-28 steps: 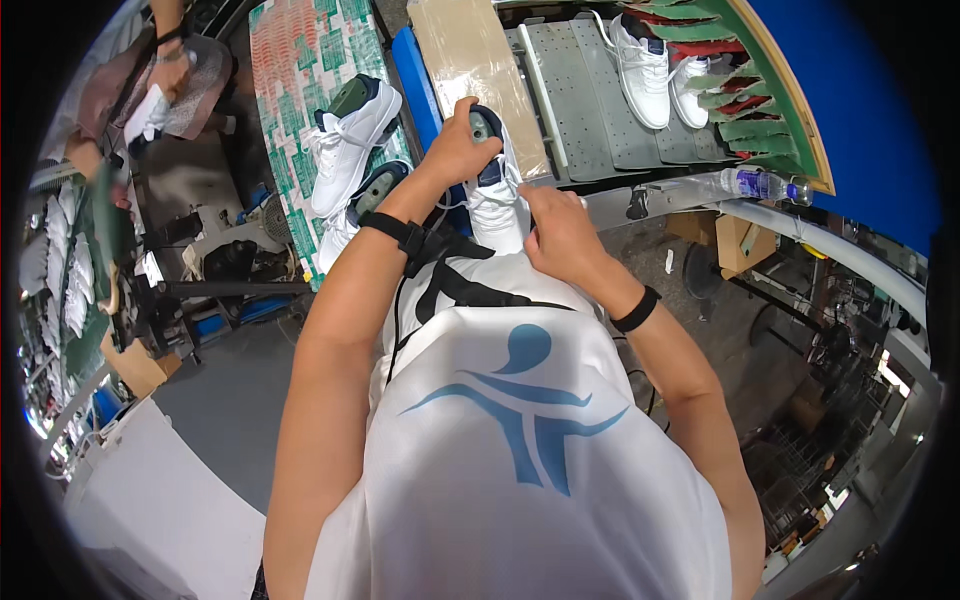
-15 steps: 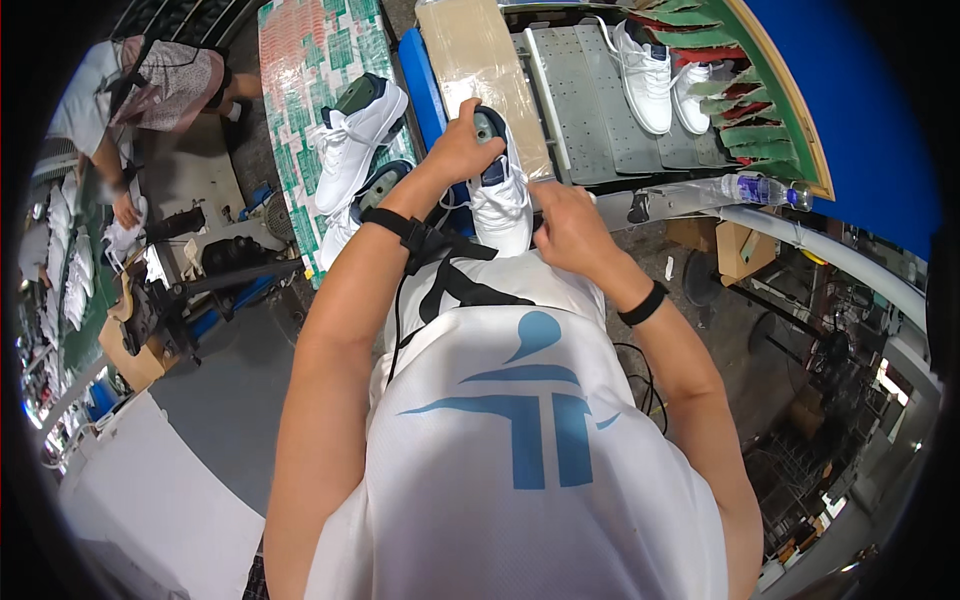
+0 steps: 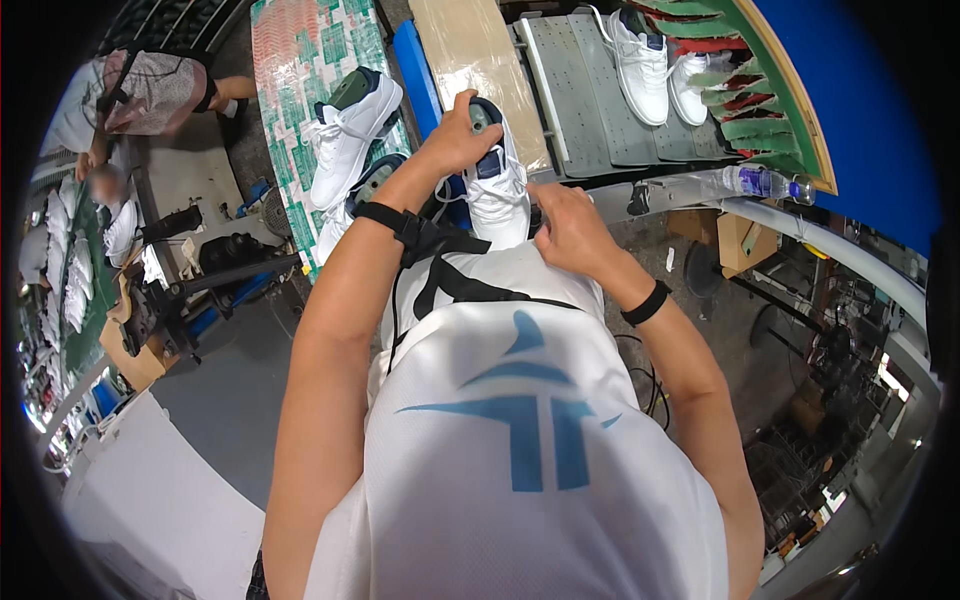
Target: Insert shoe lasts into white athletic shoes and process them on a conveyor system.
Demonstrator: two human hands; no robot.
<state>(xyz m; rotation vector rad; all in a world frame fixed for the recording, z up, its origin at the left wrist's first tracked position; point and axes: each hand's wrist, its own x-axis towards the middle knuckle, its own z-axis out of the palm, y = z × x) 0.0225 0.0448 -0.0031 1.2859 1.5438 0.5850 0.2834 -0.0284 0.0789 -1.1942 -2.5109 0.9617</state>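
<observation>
A white lace-up sneaker [image 3: 497, 205] with a dark collar lies in front of me, toe toward my body. A grey-green form fills its heel opening. My left hand [image 3: 460, 138] is closed round the collar at the heel end, thumb over the opening. Beside the toe half, on its right, my right hand [image 3: 575, 228] has its fingers curled, their tips at or very near the shoe's side. Whatever those fingers pinch, if anything, is hidden. Just left of my left wrist, another white sneaker [image 3: 345, 150] with a green form inside rests on a taped board, above a partly covered one [image 3: 375, 180].
Two white sneakers [image 3: 640, 75] stand on a grey plated conveyor [image 3: 590, 110] before a green fringed opening [image 3: 765, 130]. A tan wrapped board [image 3: 475, 55] lies alongside. A plastic bottle [image 3: 765, 185] rests on the right rail. A co-worker [image 3: 150, 95] stands far left near shoe racks.
My hands keep nearly the same grip and place on the sneaker. The view has shifted slightly. The co-worker's arm at far left has moved up and away.
</observation>
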